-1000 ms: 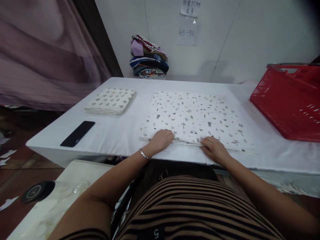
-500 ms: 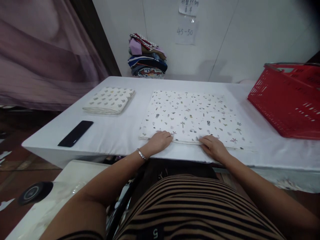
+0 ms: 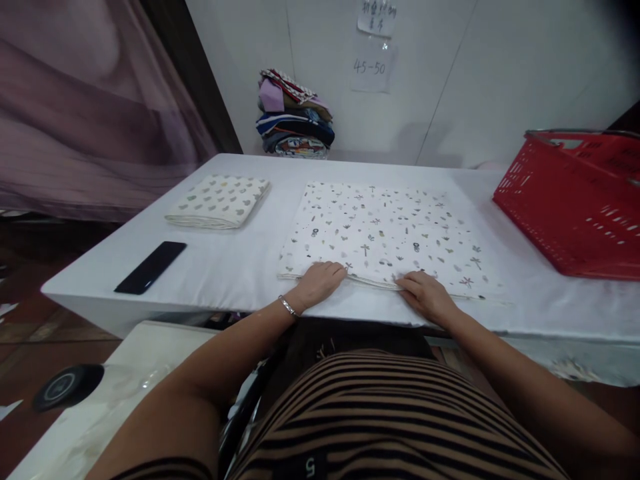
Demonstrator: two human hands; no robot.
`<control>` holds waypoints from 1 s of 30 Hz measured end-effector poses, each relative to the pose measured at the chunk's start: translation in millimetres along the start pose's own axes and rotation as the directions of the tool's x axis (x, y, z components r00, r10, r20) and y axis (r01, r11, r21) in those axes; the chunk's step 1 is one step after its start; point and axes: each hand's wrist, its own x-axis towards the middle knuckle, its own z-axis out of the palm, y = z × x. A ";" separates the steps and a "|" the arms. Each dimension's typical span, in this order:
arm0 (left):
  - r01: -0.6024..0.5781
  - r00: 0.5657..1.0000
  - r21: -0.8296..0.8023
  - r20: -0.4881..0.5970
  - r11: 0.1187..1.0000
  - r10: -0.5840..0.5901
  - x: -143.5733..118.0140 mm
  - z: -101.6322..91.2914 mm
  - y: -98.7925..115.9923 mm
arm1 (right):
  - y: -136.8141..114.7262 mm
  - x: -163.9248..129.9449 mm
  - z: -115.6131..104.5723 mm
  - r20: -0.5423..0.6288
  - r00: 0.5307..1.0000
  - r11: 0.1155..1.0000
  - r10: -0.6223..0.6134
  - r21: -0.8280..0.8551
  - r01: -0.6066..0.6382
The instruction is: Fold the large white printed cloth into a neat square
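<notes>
We stand at the table [image 3: 240, 267], where the printed cloth [image 3: 385, 233] lies flat just beyond both hands. Our left hand [image 3: 320, 283] and right hand [image 3: 425, 295] curl over its near edge, fingers bent onto the layers — whether they actually pinch the hem, we cannot tell. To fold well, we should grip all layers evenly and keep the corners matched. Well beyond the left hand lies a folded cloth [image 3: 220, 201]; nearer, a phone [image 3: 150, 267].

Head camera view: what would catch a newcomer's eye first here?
The patterned white cloth lying flat mid-table, with the left hand and right hand resting on its near edge. Then the red basket at far right, and the stack of colourful folded fabrics against the back wall.
</notes>
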 end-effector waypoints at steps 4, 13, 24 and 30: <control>-0.099 0.995 0.002 -0.001 0.995 0.099 -6.3 -0.9 -3.8 | -0.6 0.5 -0.7 -0.002 1.000 1.000 -0.011 -0.008 0.011; -0.106 0.994 -0.032 0.037 0.994 0.107 -4.0 -11.7 -0.5 | 0.0 -0.2 -1.2 0.012 1.000 1.000 0.003 -0.004 -0.003; -0.133 0.991 -0.019 -0.019 0.991 0.132 -5.6 -6.4 3.1 | -0.1 3.4 -3.0 0.010 1.000 0.999 -0.026 -0.023 0.026; -0.125 0.988 -0.048 -0.092 0.991 0.120 -10.6 -7.3 4.4 | -5.3 6.2 -7.7 0.048 0.999 0.998 -0.022 -0.063 0.025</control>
